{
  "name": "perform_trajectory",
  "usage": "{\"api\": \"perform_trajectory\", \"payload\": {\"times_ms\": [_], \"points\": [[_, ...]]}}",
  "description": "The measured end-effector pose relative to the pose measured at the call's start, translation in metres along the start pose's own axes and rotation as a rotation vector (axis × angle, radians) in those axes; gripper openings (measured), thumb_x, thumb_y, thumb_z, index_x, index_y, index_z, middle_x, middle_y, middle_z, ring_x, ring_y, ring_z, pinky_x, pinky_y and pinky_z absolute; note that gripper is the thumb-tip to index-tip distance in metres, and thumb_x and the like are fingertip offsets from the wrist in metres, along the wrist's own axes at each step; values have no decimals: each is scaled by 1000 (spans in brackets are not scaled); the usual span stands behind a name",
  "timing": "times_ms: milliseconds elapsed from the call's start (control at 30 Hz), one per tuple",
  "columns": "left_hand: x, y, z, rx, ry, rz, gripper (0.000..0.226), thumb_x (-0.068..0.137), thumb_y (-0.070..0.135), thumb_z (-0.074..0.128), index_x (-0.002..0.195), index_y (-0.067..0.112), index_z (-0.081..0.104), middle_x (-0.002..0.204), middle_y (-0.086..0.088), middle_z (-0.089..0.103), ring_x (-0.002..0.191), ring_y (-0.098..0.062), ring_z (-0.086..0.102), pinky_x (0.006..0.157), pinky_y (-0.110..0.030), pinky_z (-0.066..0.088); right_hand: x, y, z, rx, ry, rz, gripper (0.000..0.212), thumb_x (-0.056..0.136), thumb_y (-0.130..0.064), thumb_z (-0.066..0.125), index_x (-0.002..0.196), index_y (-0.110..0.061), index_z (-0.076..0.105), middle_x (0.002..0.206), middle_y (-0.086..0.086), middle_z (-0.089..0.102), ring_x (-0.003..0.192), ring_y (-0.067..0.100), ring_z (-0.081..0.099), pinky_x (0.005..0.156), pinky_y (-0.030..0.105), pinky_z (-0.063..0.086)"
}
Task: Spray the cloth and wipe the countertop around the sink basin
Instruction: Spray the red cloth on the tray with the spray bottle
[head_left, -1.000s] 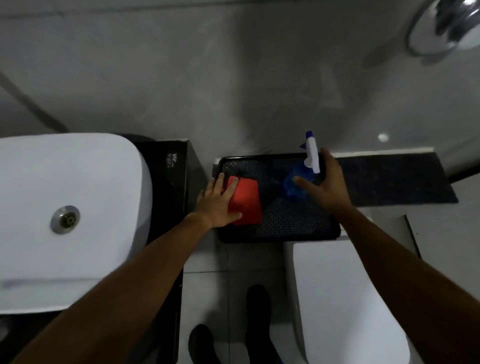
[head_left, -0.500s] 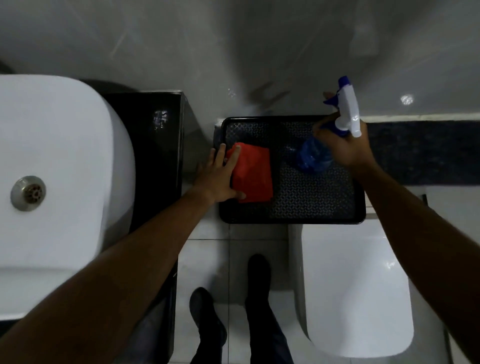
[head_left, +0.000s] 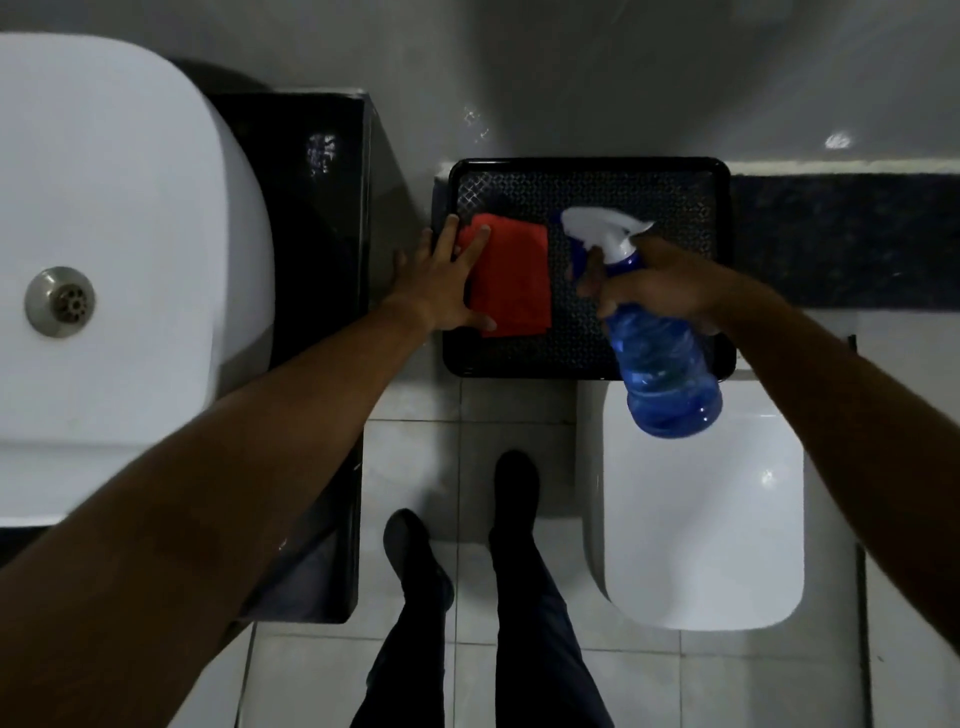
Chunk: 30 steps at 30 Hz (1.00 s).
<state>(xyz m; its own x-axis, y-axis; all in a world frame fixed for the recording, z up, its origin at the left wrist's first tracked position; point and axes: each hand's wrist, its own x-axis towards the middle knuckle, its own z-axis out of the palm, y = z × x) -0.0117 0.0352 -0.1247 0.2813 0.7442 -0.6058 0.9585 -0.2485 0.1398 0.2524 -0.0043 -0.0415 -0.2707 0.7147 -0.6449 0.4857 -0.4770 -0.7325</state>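
Note:
A folded red cloth (head_left: 517, 278) lies on the left part of a black patterned tray (head_left: 675, 189). My left hand (head_left: 441, 283) rests flat on the cloth's left edge, fingers spread, thumb under its near corner. My right hand (head_left: 657, 283) grips the neck of a blue spray bottle (head_left: 667, 374) with a white trigger head, lifted and tilted, its nozzle pointing left toward the cloth. The white sink basin (head_left: 119, 218) with a metal drain (head_left: 60, 301) fills the left, sitting on a black countertop (head_left: 317, 208).
A white toilet (head_left: 701, 519) stands below the tray, which sits on top of its tank. My two legs in dark trousers and dark footwear (head_left: 514, 488) stand on the pale tiled floor. A grey wall runs behind, with a dark ledge (head_left: 841, 234) at the right.
My right hand has lifted the spray bottle off the tray and tipped it so its nozzle faces the cloth. The left hand has stayed on the cloth. The view has shifted downward.

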Motion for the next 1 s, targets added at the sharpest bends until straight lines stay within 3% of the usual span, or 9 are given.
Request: {"api": "perform_trajectory", "payload": {"times_ms": [67,167,333,467,633,800,867,1000], "points": [[1,0,1,-8,11,0,133,62,76,74,154,42,-17,167,-4,-19,153,-41,-5,115,-70,13,1,9,12,-15,-42,73,13,64,-9,70,74,-7,63,67,12,69,62,21,67,63,38,56],[1,-3,6,-33,27,2,134,61,75,76,154,43,-15,167,-2,-18,153,-41,-5,115,-69,14,4,20,26,-8,-32,137,14,66,-8,70,79,-7,64,63,10,68,61,24,68,56,31,57],[1,-3,6,-21,42,10,134,60,76,75,154,43,-15,168,-4,-17,153,-41,-3,117,-69,13,7,21,40,-9,30,201,24,68,-6,68,88,7,67,68,13,68,64,24,67,58,30,56],[0,-3,5,-29,36,6,135,61,75,76,154,43,-16,167,-3,-18,153,-40,-4,117,-69,10,5,22,45,-65,63,158,25,70,-6,71,91,6,66,87,24,69,79,34,68,74,43,59],[0,-3,7,-33,40,9,134,60,75,76,153,44,-16,168,-3,-17,153,-40,-3,117,-69,11,3,24,47,-33,122,153,10,69,-1,67,78,0,64,68,13,65,59,19,65,49,24,53],[0,-4,6,-25,39,10,134,61,76,76,154,44,-16,168,-3,-17,153,-40,-3,116,-69,11,5,27,46,60,97,174,8,68,0,69,75,2,65,62,13,65,53,22,65,50,30,56],[-1,-4,6,-17,43,10,134,61,76,75,154,43,-15,168,-4,-17,153,-41,-2,116,-69,11,8,26,44,42,140,162,17,64,-5,71,79,4,67,67,15,68,56,22,67,50,26,56],[-1,-3,7,-17,47,6,134,60,77,75,154,43,-15,168,-3,-17,153,-41,-2,116,-69,11,9,20,39,37,236,120,18,52,-12,71,69,-10,67,65,8,67,61,18,67,53,26,53]]}}
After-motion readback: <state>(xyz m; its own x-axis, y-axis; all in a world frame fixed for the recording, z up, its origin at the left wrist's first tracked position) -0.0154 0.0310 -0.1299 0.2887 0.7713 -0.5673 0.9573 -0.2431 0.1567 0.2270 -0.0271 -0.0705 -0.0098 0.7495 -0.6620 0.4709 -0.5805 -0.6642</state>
